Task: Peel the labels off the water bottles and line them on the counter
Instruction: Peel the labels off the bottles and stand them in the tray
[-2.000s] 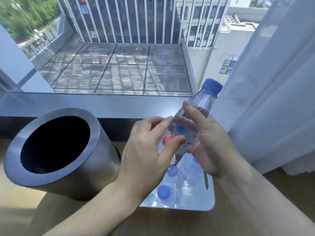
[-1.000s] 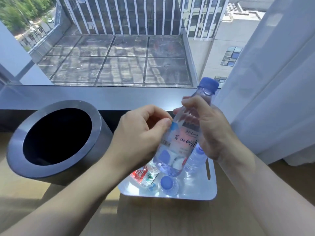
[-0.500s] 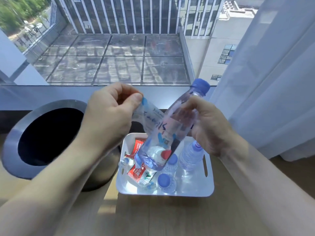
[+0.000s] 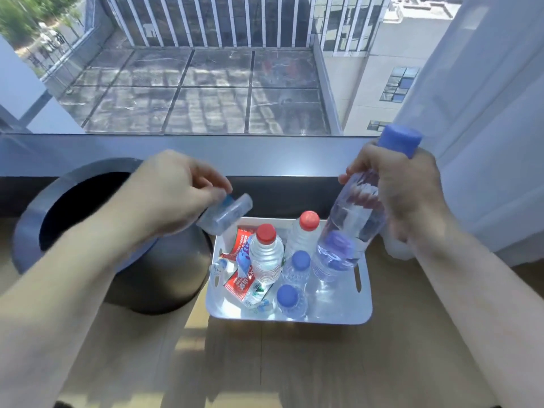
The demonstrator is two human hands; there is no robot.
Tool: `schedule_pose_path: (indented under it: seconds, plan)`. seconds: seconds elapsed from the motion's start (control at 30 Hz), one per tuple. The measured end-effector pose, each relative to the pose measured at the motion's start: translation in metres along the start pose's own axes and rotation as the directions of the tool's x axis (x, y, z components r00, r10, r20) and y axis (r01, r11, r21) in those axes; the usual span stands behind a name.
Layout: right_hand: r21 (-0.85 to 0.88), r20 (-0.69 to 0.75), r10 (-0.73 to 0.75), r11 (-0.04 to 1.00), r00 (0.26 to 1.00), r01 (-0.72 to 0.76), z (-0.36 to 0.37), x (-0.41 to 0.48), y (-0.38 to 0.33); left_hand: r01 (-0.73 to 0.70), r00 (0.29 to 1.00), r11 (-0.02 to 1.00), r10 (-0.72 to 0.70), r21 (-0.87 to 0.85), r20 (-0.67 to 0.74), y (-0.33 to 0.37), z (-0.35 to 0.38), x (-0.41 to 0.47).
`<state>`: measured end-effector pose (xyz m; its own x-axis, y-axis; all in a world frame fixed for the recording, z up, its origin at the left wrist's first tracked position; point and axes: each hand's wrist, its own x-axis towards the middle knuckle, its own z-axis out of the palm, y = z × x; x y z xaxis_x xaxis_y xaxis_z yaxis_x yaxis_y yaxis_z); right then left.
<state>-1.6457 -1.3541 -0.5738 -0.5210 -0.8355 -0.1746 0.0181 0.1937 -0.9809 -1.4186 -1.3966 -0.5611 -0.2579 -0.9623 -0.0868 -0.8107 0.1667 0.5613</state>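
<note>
Left hand (image 4: 173, 195) pinches probable label (image 4: 226, 214), right hand (image 4: 410, 195) grips bottle (image 4: 350, 228); wooden counter (image 4: 294, 363), window (image 4: 206, 83), curtain (image 4: 485, 113).

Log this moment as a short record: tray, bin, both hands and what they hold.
tray: white; holds two red-capped bottles, at least two small blue-capped bottles, loose red labels
bin: dark, round, open-topped, left of the tray
left hand: pinches a loose clear-blue label, raised near the bin
right hand: grips the large blue-capped bottle near its neck; it is tilted, label-free, above the tray's right side
</note>
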Motion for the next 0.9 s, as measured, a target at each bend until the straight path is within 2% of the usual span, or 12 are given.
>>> schedule_pose_path:
  seconds: [0.07, 0.17, 0.23, 0.33, 0.43, 0.53, 0.6, 0.77, 0.83, 0.9]
  plan:
    - [-0.073, 0.089, 0.0, 0.997, 0.996, 0.007, 0.002, -0.004, 0.005, -0.059, 0.989, 0.959, 0.018, 0.276, 0.148, -0.005, 0.017, 0.001]
    - [-0.19, 0.22, 0.028, 0.982, 0.975, 0.015, 0.004, -0.011, 0.013, -0.086, 0.954, 0.883, -0.061, 0.462, 0.295, -0.019, 0.058, 0.006]
    - [-0.287, 0.282, 0.033, 0.956, 0.959, 0.051, 0.004, -0.012, 0.016, -0.077, 0.938, 0.849, -0.116, 0.523, 0.327, -0.034, 0.083, 0.009]
    - [-0.357, 0.331, 0.056, 0.932, 0.942, 0.07, 0.0, -0.009, 0.025, -0.041, 0.913, 0.865, -0.171, 0.501, 0.37, -0.055, 0.107, 0.006]
    - [-0.433, 0.389, 0.119, 0.899, 0.913, 0.067, -0.007, -0.005, 0.037, -0.09, 0.865, 0.828, -0.211, 0.554, 0.455, -0.066, 0.114, 0.005]
    - [-0.549, 0.42, 0.197, 0.832, 0.886, 0.075, -0.015, -0.003, 0.057, -0.137, 0.883, 0.814, -0.158, 0.565, 0.442, -0.065, 0.113, 0.011]
    - [-0.63, 0.422, 0.237, 0.77, 0.875, 0.095, -0.02, -0.003, 0.075, -0.116, 0.913, 0.822, -0.132, 0.557, 0.385, -0.062, 0.112, 0.016]
    - [-0.842, 0.437, 0.371, 0.488, 0.819, 0.229, -0.033, -0.002, 0.105, -0.006, 0.946, 0.836, -0.172, 0.548, 0.273, -0.061, 0.109, 0.029]
    - [-0.865, 0.452, 0.401, 0.414, 0.797, 0.282, -0.037, -0.001, 0.108, 0.056, 0.949, 0.843, -0.211, 0.534, 0.234, -0.063, 0.107, 0.03]
    - [-0.879, 0.444, 0.407, 0.372, 0.798, 0.299, -0.038, 0.0, 0.106, 0.174, 0.94, 0.878, -0.283, 0.446, 0.19, -0.066, 0.107, 0.03]
